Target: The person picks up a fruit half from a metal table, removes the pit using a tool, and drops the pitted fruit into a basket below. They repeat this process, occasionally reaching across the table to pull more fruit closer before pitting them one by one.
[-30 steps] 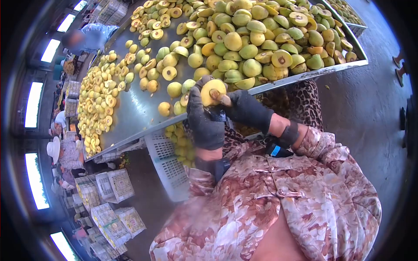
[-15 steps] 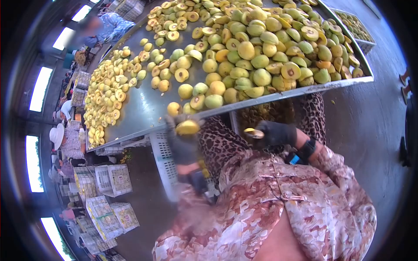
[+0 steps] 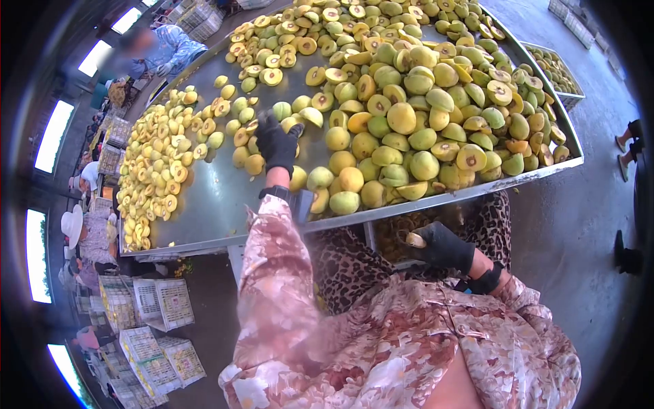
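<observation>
The left hand point(image 3: 276, 143) rests spread over fruit point(image 3: 253, 163) on the table point(image 3: 204, 198); the right hand point(image 3: 443, 247) (below the edge) grips a small tool point(image 3: 414, 240).

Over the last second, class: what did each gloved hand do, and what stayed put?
The left hand let go of its fruit half and reached out onto the metal table among the fruit. The right hand dropped below the table edge, keeping its small tool. The fruit heap stayed.

Fruit point(image 3: 402, 117) lies heaped on the metal table point(image 3: 218, 198), with crates point(image 3: 160, 303) below its left end.
</observation>
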The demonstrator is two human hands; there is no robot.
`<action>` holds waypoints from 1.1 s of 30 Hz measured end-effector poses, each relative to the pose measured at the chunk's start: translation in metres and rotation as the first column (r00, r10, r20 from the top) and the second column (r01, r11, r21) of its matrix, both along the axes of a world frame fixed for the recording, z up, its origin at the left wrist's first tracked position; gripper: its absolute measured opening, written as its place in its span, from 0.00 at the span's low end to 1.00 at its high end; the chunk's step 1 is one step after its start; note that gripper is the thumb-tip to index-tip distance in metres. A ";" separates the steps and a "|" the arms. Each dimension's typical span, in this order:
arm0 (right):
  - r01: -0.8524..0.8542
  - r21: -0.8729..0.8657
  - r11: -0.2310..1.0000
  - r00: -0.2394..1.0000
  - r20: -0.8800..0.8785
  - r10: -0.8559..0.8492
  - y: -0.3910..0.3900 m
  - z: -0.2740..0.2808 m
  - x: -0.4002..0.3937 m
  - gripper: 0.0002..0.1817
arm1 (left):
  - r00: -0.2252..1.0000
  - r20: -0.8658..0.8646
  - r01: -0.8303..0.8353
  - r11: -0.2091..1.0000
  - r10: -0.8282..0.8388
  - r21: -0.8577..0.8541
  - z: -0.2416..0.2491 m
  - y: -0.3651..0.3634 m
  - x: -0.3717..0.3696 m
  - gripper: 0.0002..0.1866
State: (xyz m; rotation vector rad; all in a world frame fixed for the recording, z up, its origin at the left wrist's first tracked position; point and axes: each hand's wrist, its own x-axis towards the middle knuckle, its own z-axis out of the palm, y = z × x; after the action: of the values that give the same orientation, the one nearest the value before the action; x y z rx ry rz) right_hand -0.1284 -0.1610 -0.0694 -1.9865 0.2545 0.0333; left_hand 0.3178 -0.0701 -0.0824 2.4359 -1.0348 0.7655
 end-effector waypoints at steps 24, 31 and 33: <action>0.287 -0.005 0.958 0.895 0.358 -0.266 0.021 0.050 0.011 0.08 | -0.066 -0.481 -0.151 0.486 -0.874 -0.861 0.090 0.056 -0.314 0.33; 0.272 0.030 0.962 0.921 0.282 -0.270 0.033 0.046 0.023 0.09 | -0.089 -0.400 -0.417 0.399 -0.912 -0.817 0.074 0.050 -0.322 0.30; 0.297 -0.026 0.955 0.853 0.457 -0.253 0.043 0.044 0.026 0.09 | -0.096 -0.388 -0.451 0.388 -0.917 -0.804 0.079 0.050 -0.324 0.30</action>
State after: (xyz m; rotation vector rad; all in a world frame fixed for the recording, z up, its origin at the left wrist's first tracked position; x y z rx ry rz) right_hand -0.1025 -0.1178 -0.0254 -1.9714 0.2384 -0.6302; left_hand -0.0061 -0.0199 -0.0036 0.8448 -0.2568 -0.7307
